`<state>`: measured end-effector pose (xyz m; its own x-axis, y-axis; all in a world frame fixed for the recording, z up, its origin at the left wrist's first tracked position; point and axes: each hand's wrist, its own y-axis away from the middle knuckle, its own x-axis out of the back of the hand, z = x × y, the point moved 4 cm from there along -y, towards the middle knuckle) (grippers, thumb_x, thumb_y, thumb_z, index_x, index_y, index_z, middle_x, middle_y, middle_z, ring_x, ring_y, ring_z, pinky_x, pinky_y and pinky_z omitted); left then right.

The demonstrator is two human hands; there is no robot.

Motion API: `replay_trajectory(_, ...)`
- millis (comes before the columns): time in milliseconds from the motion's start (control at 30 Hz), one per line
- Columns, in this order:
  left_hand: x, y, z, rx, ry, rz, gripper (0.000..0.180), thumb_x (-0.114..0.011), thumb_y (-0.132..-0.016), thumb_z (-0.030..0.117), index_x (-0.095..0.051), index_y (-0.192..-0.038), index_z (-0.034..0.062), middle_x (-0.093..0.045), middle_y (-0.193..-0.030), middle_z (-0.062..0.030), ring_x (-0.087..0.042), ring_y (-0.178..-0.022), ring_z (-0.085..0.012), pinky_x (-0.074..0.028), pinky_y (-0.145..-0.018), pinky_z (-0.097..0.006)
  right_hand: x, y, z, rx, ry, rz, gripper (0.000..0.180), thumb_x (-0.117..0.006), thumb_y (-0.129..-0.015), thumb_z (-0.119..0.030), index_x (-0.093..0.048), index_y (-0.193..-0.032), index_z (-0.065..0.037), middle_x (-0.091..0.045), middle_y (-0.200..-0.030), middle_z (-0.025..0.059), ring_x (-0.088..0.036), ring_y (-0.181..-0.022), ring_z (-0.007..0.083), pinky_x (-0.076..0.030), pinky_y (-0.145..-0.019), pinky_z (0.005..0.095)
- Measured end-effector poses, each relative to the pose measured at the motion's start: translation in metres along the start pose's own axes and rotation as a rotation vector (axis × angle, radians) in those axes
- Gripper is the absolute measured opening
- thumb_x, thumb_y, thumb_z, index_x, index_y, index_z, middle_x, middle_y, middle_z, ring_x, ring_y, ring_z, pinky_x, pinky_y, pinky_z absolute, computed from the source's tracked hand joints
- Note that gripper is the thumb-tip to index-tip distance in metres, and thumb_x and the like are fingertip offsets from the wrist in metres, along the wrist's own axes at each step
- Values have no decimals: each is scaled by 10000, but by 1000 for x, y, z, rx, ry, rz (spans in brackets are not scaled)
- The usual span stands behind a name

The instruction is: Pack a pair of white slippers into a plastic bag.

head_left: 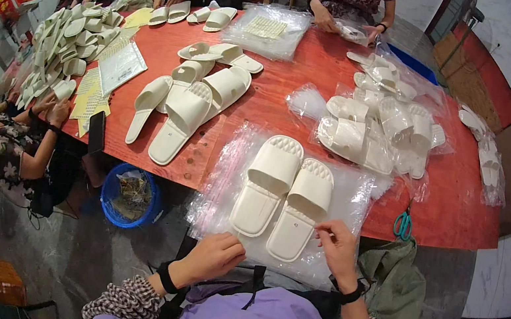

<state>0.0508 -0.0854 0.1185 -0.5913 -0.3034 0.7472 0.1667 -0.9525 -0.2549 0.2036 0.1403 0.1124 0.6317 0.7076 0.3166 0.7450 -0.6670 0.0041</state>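
Note:
Two cream slippers, a left one [267,185] and a right one [302,210], lie side by side, toes away from me, on a stack of clear plastic bags [216,197] at the table's near edge. My left hand [212,261] is closed, fingers bent together, just below the left slipper's heel by the bags' near edge. My right hand [336,249] has its fingers curled in, their tips at the outer side of the right slipper's heel. Whether either hand pinches some plastic is too small to make out.
On the red table [193,173] loose slippers [186,108] lie left, bagged slippers [374,125] right. Teal scissors [403,224] lie at the right edge. Further off are a slipper heap [70,43] and a bag stack [268,28]. A blue bin [129,196] stands below. Several people sit around.

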Motion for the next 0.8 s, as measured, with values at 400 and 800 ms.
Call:
replay_trajectory(400, -12, -35, -32, 71, -162, 90, 111, -669, -786, 78, -563, -788, 44, -554, -784, -111, -562, -758, -304, -463, -662, -400, -47, -6, 16, 251, 588, -151, 605, -631, -865, -182, -386, -1369, 44, -445, -1333, 264, -442, -1215, 412, -395, -1007, 430)
replay_trajectory(800, -47, -85, -66, 198, -184, 143, 79, -600, -788, 107, -564, -841, 61, -581, -815, -120, -578, -803, -327, -481, -701, -447, 18, -67, 23, 61, 196, -11, 234, -570, -898, -133, -660, -1049, 21, -675, -975, 158, -654, -939, 252, -526, -819, 342)
